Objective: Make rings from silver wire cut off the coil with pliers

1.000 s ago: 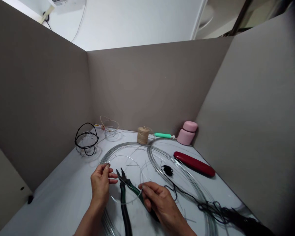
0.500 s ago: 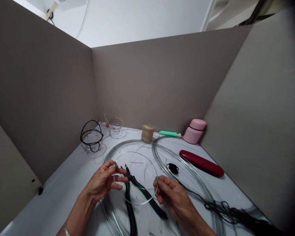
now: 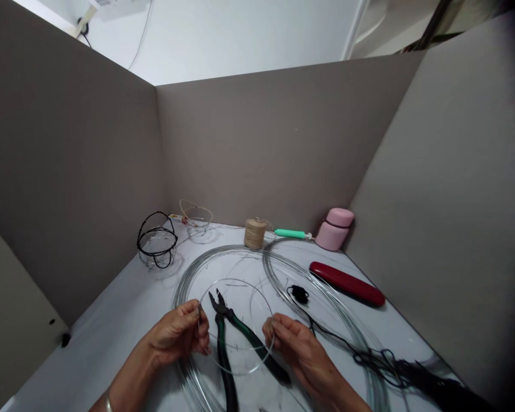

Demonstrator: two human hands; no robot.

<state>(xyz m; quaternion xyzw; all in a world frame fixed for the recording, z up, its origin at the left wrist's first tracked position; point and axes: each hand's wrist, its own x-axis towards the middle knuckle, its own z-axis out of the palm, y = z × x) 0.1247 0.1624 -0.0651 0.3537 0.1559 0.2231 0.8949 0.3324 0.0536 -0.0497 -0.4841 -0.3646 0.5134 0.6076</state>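
A white tabletop (image 3: 107,349) carries coiled wire (image 3: 227,248), green-handled pliers (image 3: 244,337), a twine spool (image 3: 255,233), a red case (image 3: 347,284)

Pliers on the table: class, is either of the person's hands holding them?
No, the pliers lie apart between the left hand and the right hand, which pinch a thin wire ring.

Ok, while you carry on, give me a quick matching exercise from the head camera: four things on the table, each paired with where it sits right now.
Things:
1. Pliers
2. Spool of twine
3. Red case
4. Black wire basket

Places:
A. Near the left partition
B. Under the wire hoop held by the left hand and right hand
C. Beside the right partition
D. Near the back partition

Pairs: 1-B, 2-D, 3-C, 4-A
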